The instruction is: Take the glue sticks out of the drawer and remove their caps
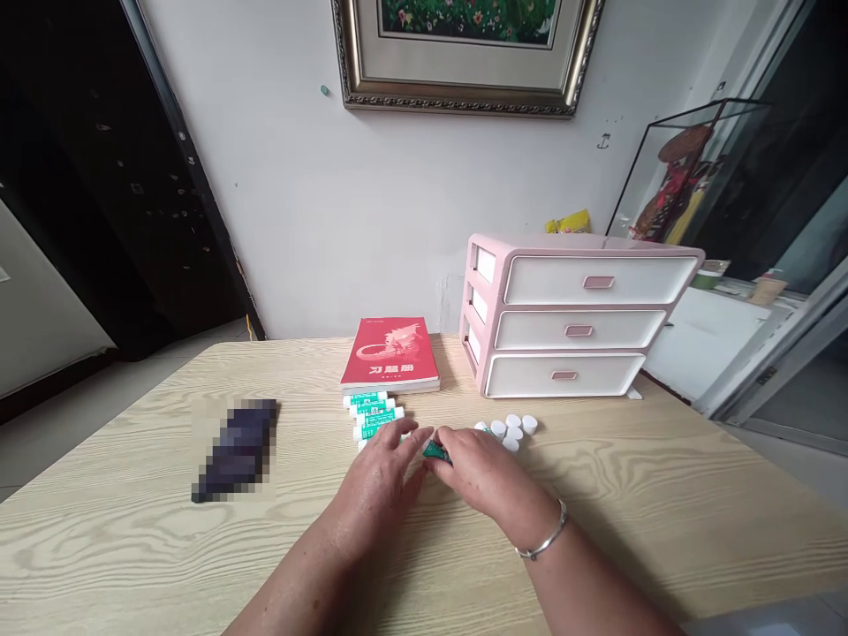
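Observation:
Both of my hands meet at the middle of the wooden table (132,548). My right hand (480,473), with a silver bangle on the wrist, is closed around a small green-and-white glue stick (435,451). My left hand (384,481) touches the same stick's end with curled fingers. Just beyond my left hand lies a row of several green-and-white glue sticks (371,411), side by side. Several loose white caps (513,428) sit in a cluster beyond my right hand.
A red book (392,353) lies behind the glue sticks. A pink three-drawer organiser (570,314) stands at the back right, all drawers closed. A dark blurred object (235,449) lies on the left. A framed picture hangs on the wall.

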